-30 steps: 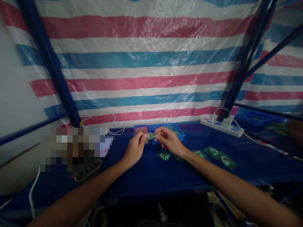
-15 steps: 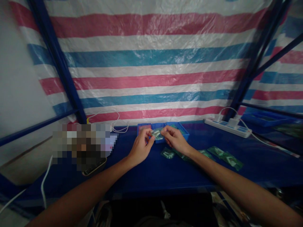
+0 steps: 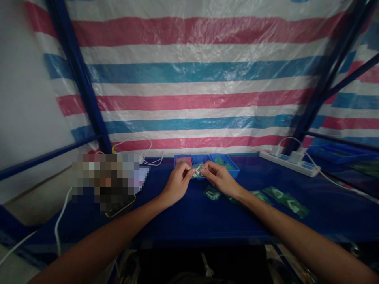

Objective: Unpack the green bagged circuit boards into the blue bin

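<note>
Between my two hands is a small clear plastic bag (image 3: 197, 170) with pale pieces inside, too small to name. My left hand (image 3: 177, 183) pinches its left edge with thumb and finger. On its right edge, my right hand (image 3: 220, 177) is closed in a similar pinch. Just behind the hands sits a blue divided tray (image 3: 235, 170), with reddish contents in its left section and greenish packets in its right one. A similar filled bag (image 3: 212, 193) lies on the blue tabletop (image 3: 189, 221), below my right hand.
More filled green-tinted bags (image 3: 286, 200) lie to the right, some partly behind my right forearm. A white power strip (image 3: 290, 163) with plugs and cables stands at the back right. Another blue tray (image 3: 340, 154) is farther right. At left are blurred-out items and a dark phone-like object (image 3: 121, 206).
The bag has tilted and dipped slightly between my hands, and less of it shows. Both hands keep their pinch. The whole view has shifted a little.
</note>
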`<state>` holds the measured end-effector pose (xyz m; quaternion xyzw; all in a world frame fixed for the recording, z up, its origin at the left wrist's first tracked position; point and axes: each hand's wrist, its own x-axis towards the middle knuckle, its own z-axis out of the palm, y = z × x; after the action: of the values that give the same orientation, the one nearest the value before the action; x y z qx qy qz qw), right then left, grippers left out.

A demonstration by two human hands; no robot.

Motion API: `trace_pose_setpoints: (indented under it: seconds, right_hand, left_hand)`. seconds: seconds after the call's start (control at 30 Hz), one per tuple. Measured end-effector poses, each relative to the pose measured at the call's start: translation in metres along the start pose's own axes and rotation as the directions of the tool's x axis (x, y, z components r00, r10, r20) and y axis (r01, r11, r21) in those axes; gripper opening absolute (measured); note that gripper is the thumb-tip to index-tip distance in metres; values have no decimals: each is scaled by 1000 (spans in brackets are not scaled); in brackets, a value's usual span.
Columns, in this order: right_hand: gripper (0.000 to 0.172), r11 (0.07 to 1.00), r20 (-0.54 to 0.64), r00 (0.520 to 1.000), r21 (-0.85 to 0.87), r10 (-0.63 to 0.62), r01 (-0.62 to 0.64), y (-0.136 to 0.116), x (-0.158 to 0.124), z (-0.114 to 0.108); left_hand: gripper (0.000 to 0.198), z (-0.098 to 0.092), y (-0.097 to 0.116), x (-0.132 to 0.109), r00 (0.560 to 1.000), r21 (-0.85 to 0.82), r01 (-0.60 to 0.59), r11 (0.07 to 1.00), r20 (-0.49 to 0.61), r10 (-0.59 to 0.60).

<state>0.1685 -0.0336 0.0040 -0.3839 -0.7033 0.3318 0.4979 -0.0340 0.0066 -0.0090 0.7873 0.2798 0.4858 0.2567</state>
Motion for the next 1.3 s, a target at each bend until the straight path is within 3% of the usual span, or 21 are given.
trace_pose_setpoints:
  seconds: [0.33,0.57,0.73,1.0,1.13,1.3]
  right_hand:
    - [44,993,-7,999,-107,-49,48,-2,-2,-5]
    - [33,999,-37,998,-35,-43,42,-3,-1,-2]
    - [35,999,-66,997,-49,-26,23,-1,2,-4]
    - [35,988,-18,997,-139,-74,71,-3,1,-7]
    - [26,996,-80,995,-70,-54,48,-4,2,-4]
    - [23,996,-140,987,15,-83,86,-4,1,-3]
  left_hand:
    - [37,0,1,-2,1000,-4,15,1000,13,-15]
    - [23,0,-1,-1,999,15,-37,999,-22,38]
    - [19,1,-5,-1,998,23,-58,998,-35,59]
    - [18,4,-12,-2,998,14,-56,998,-7,56]
    - [17,5,-11,-2,996,-7,-80,997,-33,80]
    - [32,2,-5,-3,995,-47,-98,994,-22,97]
